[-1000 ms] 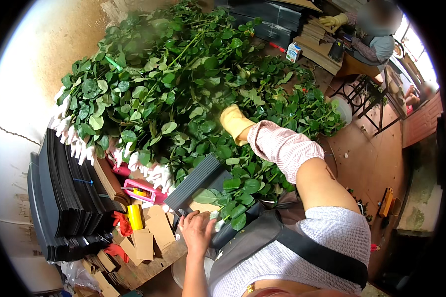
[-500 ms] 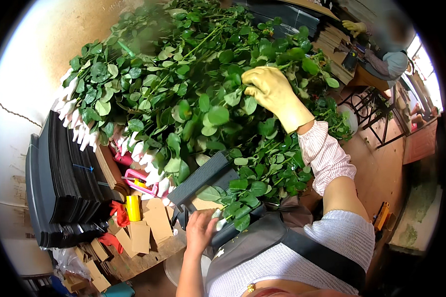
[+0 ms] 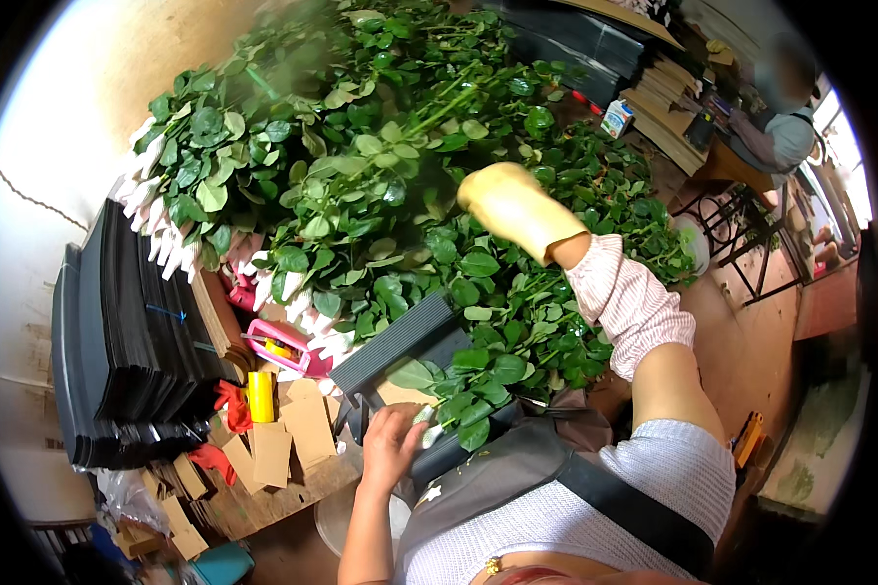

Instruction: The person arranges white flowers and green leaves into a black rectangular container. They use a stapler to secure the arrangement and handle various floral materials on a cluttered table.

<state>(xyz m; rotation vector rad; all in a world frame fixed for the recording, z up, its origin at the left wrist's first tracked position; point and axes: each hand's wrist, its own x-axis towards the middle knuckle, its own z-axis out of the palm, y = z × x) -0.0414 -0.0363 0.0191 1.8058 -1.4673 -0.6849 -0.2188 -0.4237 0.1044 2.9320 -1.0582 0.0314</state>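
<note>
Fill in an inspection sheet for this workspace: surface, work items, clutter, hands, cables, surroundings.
Surface: brown wooden tabletop, partly covered.
Work items: large heap of green leafy stems; dark grey ribbed board at its near edge.
Clutter: flat brown cardboard pieces, yellow cylindrical roll, pink plastic dispenser.
Hands: bare left hand near the board; yellow-gloved right hand over the heap, grip unclear.
Cables: thin dark line on the pale wall, cord or crack unclear.
Surroundings: stacked black sheets left; another person far right.
</note>
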